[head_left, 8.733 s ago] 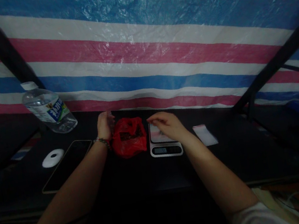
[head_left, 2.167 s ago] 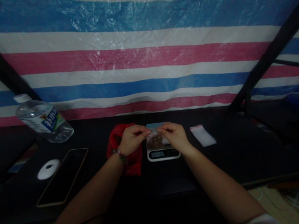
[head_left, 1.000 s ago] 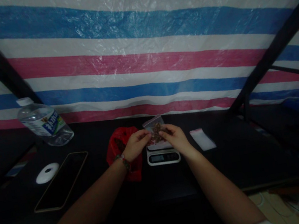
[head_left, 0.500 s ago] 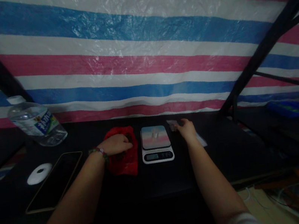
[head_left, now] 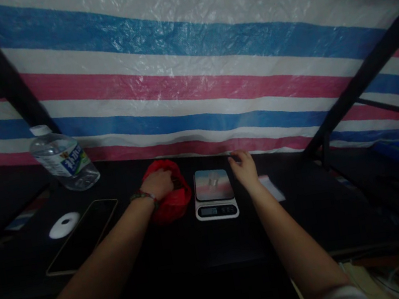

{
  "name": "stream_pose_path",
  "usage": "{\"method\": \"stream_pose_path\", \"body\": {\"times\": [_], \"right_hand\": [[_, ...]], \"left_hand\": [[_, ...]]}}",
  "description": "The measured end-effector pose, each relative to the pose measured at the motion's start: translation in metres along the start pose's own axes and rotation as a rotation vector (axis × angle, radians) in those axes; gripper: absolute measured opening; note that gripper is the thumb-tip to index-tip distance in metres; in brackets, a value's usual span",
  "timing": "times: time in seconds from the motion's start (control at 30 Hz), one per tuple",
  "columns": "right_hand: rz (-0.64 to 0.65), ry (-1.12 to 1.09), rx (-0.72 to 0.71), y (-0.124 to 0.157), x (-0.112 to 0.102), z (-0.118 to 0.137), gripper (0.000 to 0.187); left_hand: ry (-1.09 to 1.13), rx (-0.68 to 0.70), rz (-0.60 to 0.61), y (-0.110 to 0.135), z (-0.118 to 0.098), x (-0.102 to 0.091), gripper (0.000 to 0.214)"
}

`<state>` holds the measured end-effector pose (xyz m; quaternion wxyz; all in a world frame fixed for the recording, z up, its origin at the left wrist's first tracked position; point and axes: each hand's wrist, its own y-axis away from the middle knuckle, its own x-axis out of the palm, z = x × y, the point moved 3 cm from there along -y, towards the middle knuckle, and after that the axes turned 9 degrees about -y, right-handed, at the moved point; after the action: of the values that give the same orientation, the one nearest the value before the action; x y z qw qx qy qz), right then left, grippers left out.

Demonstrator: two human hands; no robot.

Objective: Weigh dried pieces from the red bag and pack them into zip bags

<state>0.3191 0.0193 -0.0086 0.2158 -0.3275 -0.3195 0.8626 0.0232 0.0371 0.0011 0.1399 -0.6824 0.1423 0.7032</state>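
Our left hand (head_left: 157, 183) was in the crumpled red plastic bag (head_left: 173, 204), left of the white rectangular digital scale (head_left: 214, 194), fingertips hidden, grip unclear. Right of the scale, our right hand (head_left: 244, 168) curved loosely; we couldn't tell whether it held anything.

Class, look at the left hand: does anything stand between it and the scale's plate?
Only the right side of the red bag; the left hand is at its opening. Between bag and scale, nothing visible stands in the way. The right hand is off the scale's right side.
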Motion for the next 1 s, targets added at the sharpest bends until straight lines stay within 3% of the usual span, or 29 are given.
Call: {"method": "stream_pose_path", "body": {"times": [0.17, 0.37, 0.83, 1.0], "right_hand": [[0.056, -0.011, -0.082, -0.002, 0.004, 0.003, 0.020], [0.024, -0.004, 0.016, 0.018, 0.001, -0.021, 0.018], [0.114, -0.013, -0.051, 0.021, 0.005, -0.008, 0.017], [0.105, -0.019, -0.038, 0.021, 0.005, -0.009, 0.017]], "left_hand": [[-0.061, -0.091, -0.005, 0.000, -0.010, 0.008, 0.041], [-0.023, -0.154, 0.003, 0.007, -0.013, 0.023, 0.057], [-0.018, -0.138, -0.041, 0.003, -0.018, 0.033, 0.044], [-0.055, -0.139, -0.002, 0.008, -0.022, 0.030, 0.046]]}}
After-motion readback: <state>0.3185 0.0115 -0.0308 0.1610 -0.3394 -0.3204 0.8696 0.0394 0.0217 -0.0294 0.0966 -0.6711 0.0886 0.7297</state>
